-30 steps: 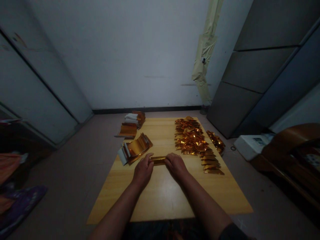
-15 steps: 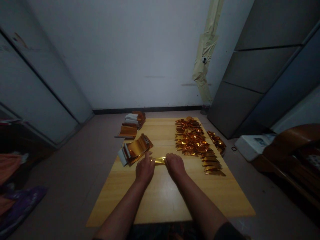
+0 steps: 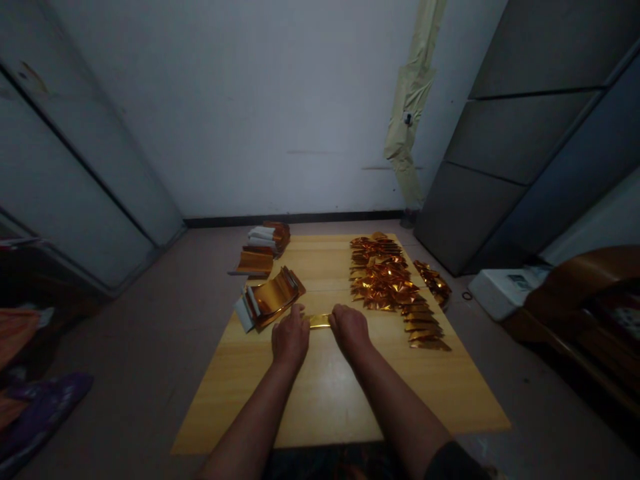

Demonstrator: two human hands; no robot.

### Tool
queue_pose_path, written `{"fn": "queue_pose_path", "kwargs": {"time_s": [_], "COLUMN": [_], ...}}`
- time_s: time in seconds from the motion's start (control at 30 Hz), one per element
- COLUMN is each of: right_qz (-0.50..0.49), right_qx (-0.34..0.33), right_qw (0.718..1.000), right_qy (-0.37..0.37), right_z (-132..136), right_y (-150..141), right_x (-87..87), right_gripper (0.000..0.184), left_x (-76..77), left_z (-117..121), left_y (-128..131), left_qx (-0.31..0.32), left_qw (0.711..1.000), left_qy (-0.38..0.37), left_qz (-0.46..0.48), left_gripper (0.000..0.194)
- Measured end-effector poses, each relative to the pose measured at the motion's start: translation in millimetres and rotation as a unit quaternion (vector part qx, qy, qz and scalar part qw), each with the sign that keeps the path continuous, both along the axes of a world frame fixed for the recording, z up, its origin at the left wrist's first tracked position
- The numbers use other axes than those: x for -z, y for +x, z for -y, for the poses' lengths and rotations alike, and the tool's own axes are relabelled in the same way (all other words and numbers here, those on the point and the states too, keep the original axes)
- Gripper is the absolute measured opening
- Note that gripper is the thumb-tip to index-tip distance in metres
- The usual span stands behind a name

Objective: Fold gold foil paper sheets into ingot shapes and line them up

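Note:
A narrow folded strip of gold foil paper lies on the yellow wooden board, between my two hands. My left hand presses down on the strip's left end with its fingers curled. On the strip's right end rests my right hand, fingers bent over the foil. Just left of my left hand sits a curled stack of gold foil sheets. To the right of my right hand lies a row of folded gold pieces.
A heap of folded gold pieces covers the board's far right, with more in a small pile off its edge. Two more foil stacks sit at the far left. Grey cabinets stand to the right; a white box lies on the floor.
Both hands have drawn a little closer together on the strip, so less foil shows between them. The stacks and piles have not moved.

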State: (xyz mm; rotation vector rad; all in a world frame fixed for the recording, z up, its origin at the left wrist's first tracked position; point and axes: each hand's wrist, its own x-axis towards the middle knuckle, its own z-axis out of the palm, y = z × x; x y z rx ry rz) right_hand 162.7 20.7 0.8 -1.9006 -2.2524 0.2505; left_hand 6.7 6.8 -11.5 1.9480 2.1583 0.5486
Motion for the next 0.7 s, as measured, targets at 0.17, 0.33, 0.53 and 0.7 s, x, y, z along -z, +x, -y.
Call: {"fn": "queue_pose_path", "kwargs": {"time_s": [0.17,0.33,0.53,0.7], "right_qz": [0.005,0.007,0.007,0.008], "right_qx": [-0.005,-0.001,0.011,0.014], "right_qw": [1.000,1.000,1.000,1.000], "right_qy": [0.004,-0.002,-0.001,0.001], "right_z": [1.7,1.3,-1.3,-1.8], "right_y": [0.3,-0.1,-0.4,-0.5], "right_x": [0.1,-1.2,2.7,5.3], "right_gripper": [0.016,0.017,0.018,0.015], "left_x": [-0.4,-1.0,-2.7,-0.6], "left_z": [1.2,1.0,1.7,1.8], "left_y": [2.9,4.4,5.8,5.9], "left_qx": [-0.002,-0.009,-0.006,-0.002], "left_qw": [1.000,0.999,0.999,0.998], "left_qy": [0.012,0.009,0.013,0.020], "left_qz": [-0.027,-0.033,-0.048,-0.060], "left_gripper": [0.026,0.023,0.022,0.019]}}
